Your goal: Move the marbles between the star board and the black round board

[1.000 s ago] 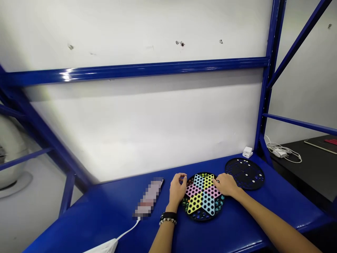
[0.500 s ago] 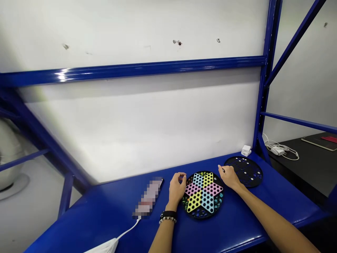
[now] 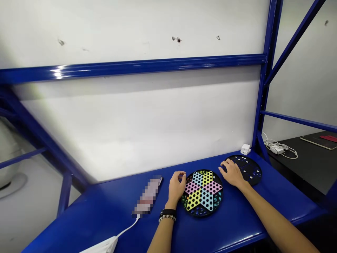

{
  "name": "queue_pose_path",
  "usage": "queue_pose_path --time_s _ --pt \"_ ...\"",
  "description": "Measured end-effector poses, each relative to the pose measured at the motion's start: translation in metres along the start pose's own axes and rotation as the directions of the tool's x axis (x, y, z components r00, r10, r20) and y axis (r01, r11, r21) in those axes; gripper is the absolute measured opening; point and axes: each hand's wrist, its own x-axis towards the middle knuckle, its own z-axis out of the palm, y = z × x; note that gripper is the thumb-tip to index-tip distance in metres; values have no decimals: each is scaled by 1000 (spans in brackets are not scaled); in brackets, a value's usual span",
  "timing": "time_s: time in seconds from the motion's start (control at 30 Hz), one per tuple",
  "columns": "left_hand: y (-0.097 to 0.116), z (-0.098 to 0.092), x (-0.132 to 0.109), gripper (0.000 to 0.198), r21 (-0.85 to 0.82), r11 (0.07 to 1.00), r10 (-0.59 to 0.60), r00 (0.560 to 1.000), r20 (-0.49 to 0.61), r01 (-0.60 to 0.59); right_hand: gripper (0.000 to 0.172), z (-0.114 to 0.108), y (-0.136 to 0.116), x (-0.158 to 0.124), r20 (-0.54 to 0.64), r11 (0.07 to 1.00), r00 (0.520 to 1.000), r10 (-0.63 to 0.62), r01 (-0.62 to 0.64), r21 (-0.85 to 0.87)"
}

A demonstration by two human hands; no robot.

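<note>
A round black Chinese checkers board [image 3: 202,190] with a yellow, blue and pink star lies on the blue table. Coloured marbles sit in the pockets around the star. My left hand [image 3: 177,186] is beside the board's upper left rim, fingers curled toward the thumb in a pinch; what they hold, if anything, is hidden. My right hand [image 3: 233,174] is open, palm down with fingers apart, at the left edge of a round black lid [image 3: 254,172] with white dots. It partly covers this lid, and I see nothing in its fingers.
Left of the board lies a phone [image 3: 149,196] on a white cable [image 3: 127,226]. White charger plugs [image 3: 245,149] stand behind the lid. Blue metal frame posts [image 3: 259,105] and a white wall [image 3: 142,130] bound the table [image 3: 110,200].
My right hand has opened from a closed pinch and turned palm down, shifting slightly right over the lid's edge. My left hand stays by the board.
</note>
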Motion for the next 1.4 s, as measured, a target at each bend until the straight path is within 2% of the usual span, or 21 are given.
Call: queue_pose_path --time_s 0.07,0.13,0.33,0.53,0.67,0.77,0.83,0.93,1.0,1.1,1.17,1.23,1.33,1.4 --pt "0 0 0 23 5 1000 1 1000 -6 -1 28 4 -14 -5 91 990 989 -113 104 96" --pt "-1 0 0 23 3 1000 -5 1000 -7 5 28 8 -23 -8 158 981 974 -163 142 136" --pt "-3 1 0 25 -7 1000 -14 1000 20 14 28 10 -22 -9 224 987 962 -154 140 78" --pt "-4 2 1 23 -13 1000 -18 1000 19 18 49 11 -23 -8 273 982 945 -181 190 -7" --pt "-5 2 2 25 -17 1000 -14 1000 27 14 53 9 -25 -8 265 980 944 -198 199 23" --pt "-4 1 1 27 -19 1000 -16 999 28 16 54 3 -22 -4 179 988 972 -150 140 67" --pt "-4 1 1 26 -21 1000 -18 999 28 18 53 -5 -14 -1 64 997 996 -62 59 46" --pt "-3 1 1 25 -21 1000 -16 999 30 16 45 -15 10 4 -66 993 993 103 -106 -52" --pt "-4 1 1 25 -23 1000 -9 1000 30 10 35 -20 27 5 -76 973 978 196 -203 -109" --pt "-6 2 2 25 -24 1000 1 999 32 0 23 -20 41 5 -58 962 970 236 -242 -126" --pt "-7 2 2 25 -16 1000 -1 999 40 1 21 -16 37 3 -35 978 980 198 -200 -65" --pt "-6 2 1 25 -6 1000 -6 999 43 6 23 -11 23 1 43 994 995 86 -89 56" --pt "-4 1 0 24 6 1000 -2 999 34 2 21 -1 1 -5 148 976 982 -120 90 199" --pt "-3 0 0 23 12 1000 1 999 32 -2 19 2 -8 -8 146 969 976 -162 129 212"
